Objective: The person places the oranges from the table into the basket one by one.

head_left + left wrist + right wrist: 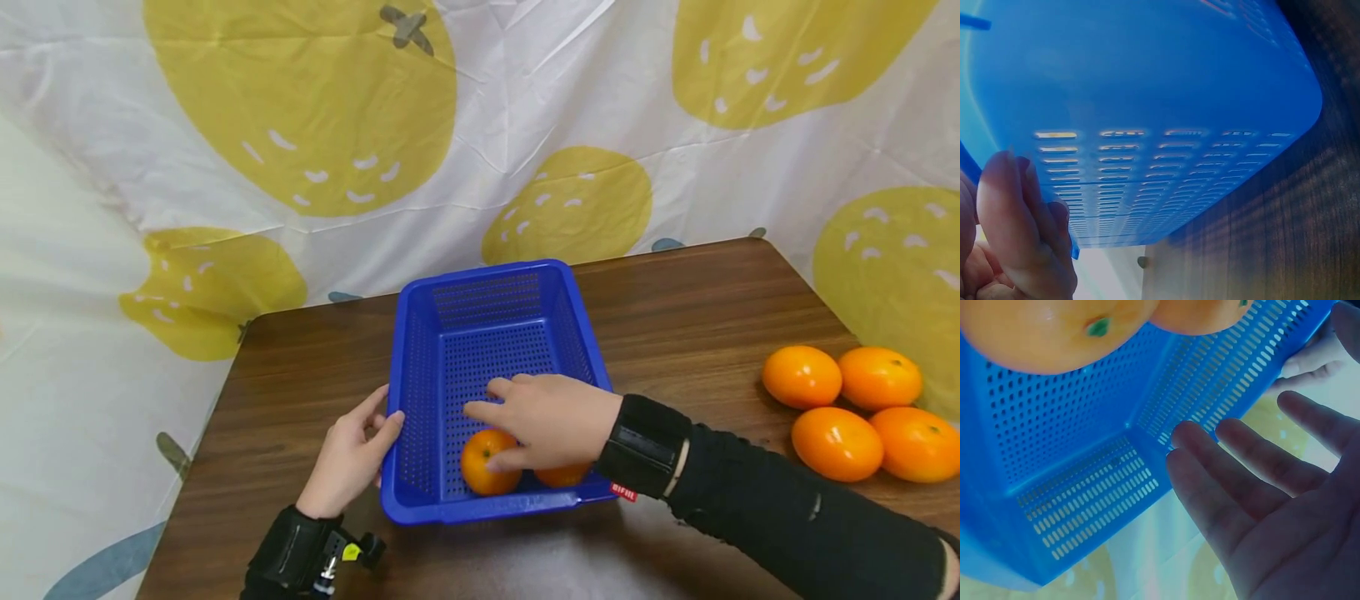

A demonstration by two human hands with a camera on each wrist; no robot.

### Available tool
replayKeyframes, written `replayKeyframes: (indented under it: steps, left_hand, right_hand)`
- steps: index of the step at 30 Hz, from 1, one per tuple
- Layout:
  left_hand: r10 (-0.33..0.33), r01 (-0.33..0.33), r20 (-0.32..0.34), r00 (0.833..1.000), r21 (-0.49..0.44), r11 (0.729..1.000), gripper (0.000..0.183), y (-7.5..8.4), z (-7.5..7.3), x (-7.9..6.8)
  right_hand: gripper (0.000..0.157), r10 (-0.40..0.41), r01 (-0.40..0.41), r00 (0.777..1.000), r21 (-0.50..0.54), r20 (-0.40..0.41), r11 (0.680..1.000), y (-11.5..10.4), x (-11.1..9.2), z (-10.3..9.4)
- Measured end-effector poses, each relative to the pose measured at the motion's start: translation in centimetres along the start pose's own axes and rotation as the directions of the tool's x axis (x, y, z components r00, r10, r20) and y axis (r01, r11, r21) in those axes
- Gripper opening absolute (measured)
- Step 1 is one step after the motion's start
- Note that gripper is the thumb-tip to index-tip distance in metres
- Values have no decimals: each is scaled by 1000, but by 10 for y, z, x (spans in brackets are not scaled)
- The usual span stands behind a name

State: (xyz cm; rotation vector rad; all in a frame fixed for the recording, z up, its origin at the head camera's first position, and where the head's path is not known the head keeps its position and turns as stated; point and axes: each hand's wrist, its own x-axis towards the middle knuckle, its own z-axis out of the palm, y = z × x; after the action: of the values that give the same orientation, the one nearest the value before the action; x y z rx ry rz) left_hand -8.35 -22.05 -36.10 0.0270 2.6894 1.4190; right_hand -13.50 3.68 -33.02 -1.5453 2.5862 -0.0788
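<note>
Your left hand (348,458) pinches the left rim of the blue basket (491,354), thumb over the edge and fingers along the outer wall. The basket sits on the brown table (322,358), its perforated floor bare toward the far end. Your right hand (551,417) is over the basket, fingers spread wide and gripping nothing. Two oranges (478,473) lie inside at the near end, side by side beneath that hand (your thumb overlaps one from the head view, but I cannot tell whether it touches). Well apart on your right, four more oranges (802,377) stand clustered on the table. Behind everything hangs a white cloth (495,108) printed with yellow fruit.
</note>
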Motion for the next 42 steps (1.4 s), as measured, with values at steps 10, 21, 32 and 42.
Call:
replayKeyframes:
  steps: [10, 21, 32, 42]
  left_hand:
    - [2, -2, -15, 1000, 7, 1000, 51, 0, 1, 1]
    - [-6, 6, -12, 1000, 16, 1000, 51, 0, 2, 1]
    - [-7, 7, -15, 1000, 18, 1000, 52, 0, 3, 1]
    - [-4, 5, -23, 1000, 24, 1000, 52, -2, 3, 2]
  right_hand:
    - [66, 67, -67, 997, 9, -34, 998, 14, -20, -2]
    - [75, 212, -208, 975, 70, -59, 976, 40, -60, -4]
    - [69, 335, -316, 934, 148, -124, 937, 65, -103, 5]
    - [76, 450, -429, 889, 194, -85, 882, 81, -142, 17]
